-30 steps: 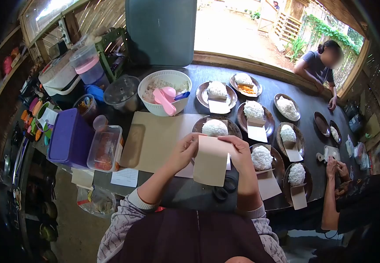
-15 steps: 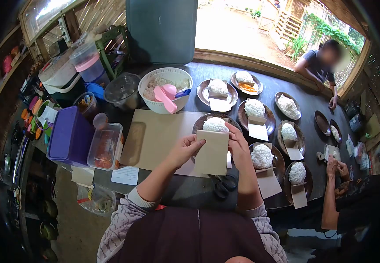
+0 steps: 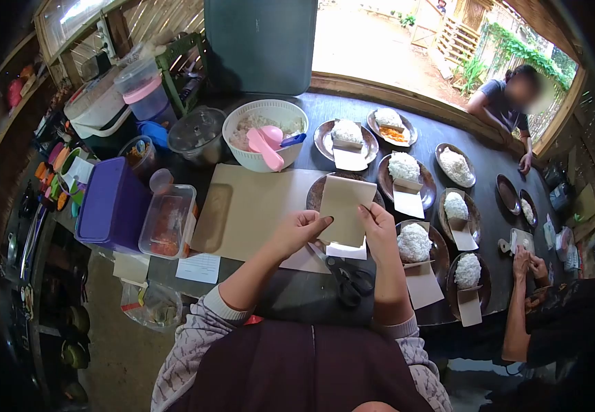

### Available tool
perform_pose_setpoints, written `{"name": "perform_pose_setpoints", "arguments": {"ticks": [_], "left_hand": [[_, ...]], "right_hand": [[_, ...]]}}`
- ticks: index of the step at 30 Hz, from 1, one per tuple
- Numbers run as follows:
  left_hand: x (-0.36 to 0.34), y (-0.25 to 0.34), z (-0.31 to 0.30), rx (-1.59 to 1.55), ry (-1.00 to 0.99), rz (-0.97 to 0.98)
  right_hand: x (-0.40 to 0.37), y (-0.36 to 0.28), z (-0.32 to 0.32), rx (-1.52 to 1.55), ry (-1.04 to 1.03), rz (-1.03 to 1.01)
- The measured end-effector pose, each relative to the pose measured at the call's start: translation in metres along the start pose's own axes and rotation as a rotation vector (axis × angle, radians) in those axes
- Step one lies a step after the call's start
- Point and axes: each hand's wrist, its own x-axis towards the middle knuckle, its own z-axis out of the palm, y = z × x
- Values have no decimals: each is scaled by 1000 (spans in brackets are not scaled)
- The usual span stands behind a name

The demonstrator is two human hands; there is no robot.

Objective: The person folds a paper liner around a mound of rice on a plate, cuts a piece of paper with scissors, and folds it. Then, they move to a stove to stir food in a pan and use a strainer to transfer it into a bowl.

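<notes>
Between my hands a piece of brown cardboard [image 3: 347, 210] stands raised over a round brown plate [image 3: 316, 195], hiding most of it. My left hand [image 3: 302, 230] pinches the cardboard's left edge, and my right hand [image 3: 378, 230] pinches its right edge. A white-edged card strip [image 3: 345, 252] shows below the cardboard. Black-handled scissors [image 3: 352, 280] lie just under it. Right of my hands, mounds of white rice [image 3: 414, 243] sit on brown plates, several with folded cardboard pieces [image 3: 422, 285] beside the rice.
A large cardboard sheet [image 3: 256, 206] lies left of my hands, with a white rice basket [image 3: 264, 165] behind it. A purple container [image 3: 113, 202] and a clear tub [image 3: 167, 223] stand further left. A co-worker's hands [image 3: 527, 264] are at the right; another person [image 3: 510, 99] leans at the window.
The cardboard has been raised and now covers the rice on the near plate. My right hand has moved down to pinch its edge. The view has shifted slightly.
</notes>
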Motion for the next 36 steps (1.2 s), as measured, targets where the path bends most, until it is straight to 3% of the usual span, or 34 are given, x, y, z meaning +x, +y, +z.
{"name": "perform_pose_setpoints", "arguments": {"ticks": [18,21,23,36], "left_hand": [[0,1,-2,-134,-87,-30],[2,-3,-5,-193,-83,-61],[5,-7,-9,-449,-189,-62],[2,-7,-12,-407,-246,-2]], "right_hand": [[-1,-1,2,57,-34,30],[-1,-1,3,63,-31,18],[-1,-1,3,54,-30,15],[-1,-2,3,53,-36,18]]}}
